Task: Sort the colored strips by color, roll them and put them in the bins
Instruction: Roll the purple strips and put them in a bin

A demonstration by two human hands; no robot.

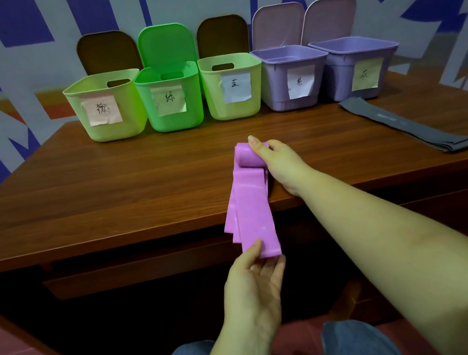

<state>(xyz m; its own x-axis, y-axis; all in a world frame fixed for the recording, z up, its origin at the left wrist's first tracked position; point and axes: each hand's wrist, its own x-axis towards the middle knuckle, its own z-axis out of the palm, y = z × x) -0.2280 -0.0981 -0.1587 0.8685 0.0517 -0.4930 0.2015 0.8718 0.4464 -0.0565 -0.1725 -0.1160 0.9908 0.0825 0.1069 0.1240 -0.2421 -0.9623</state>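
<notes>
Pink strips [248, 206], a few layered together, were partly rolled at the far end and hung over the front edge of the table [105, 192]. The right hand [282, 166] gripped the roll on the tabletop, thumb over its top, while the left hand [254, 285] pinched the loose tail below the table edge, thumb on top and fingers underneath. To roll well, the left hand likely needed to keep the tail taut and straight so the layers stayed lined up, while the right turned the roll evenly toward the body. Slack would probably let the edges fan out. Five open bins stood along the back; the leftmost bin [104, 106] wore a pink label and was probably the target. Grey strips [403, 124] lay flat at the right, apart from the hands.
</notes>
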